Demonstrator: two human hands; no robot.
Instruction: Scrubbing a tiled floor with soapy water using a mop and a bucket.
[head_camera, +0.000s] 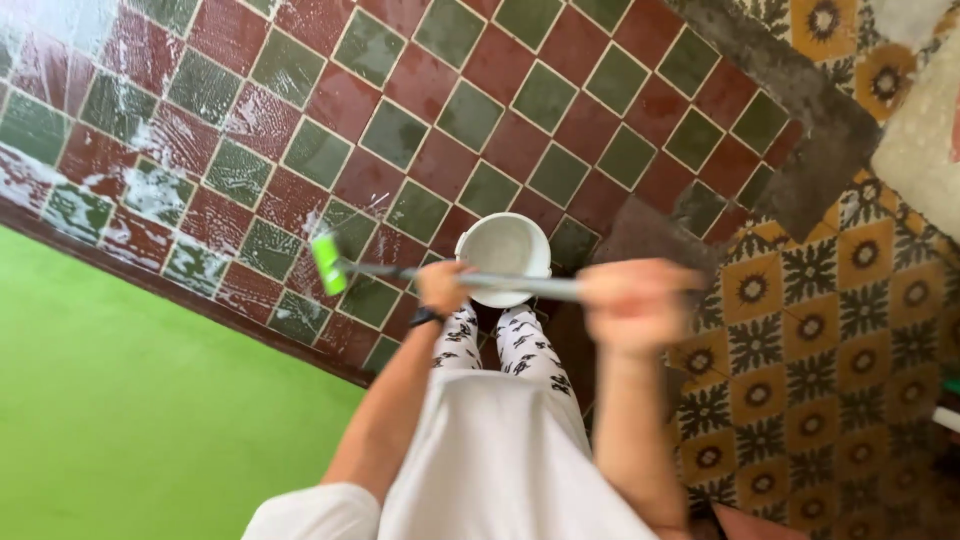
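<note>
While both hands are gripping the long grey handle (500, 281) across the middle of the frame, the person is holding the scrub brush level, w/ its green head (327, 263) pointing to the left, over the wet red-and-green checkered tiles (400, 130). Left hand (443, 287), wearing a dark wristband, is wrapping tight around the handle nearer the head, prob. for steering; right hand (632, 300), blurred, is closing round the far end, likely giving the push. A white bucket (503, 258) is sitting just behind the handle, right by the patterned leggings (500, 345), so it's within easy reach. Soapy white streaks (120, 110) are showing at upper left. A green wall (120, 400) is filling lower left; yellow-and-black patterned tiles (830, 300) are covering the right side.
</note>
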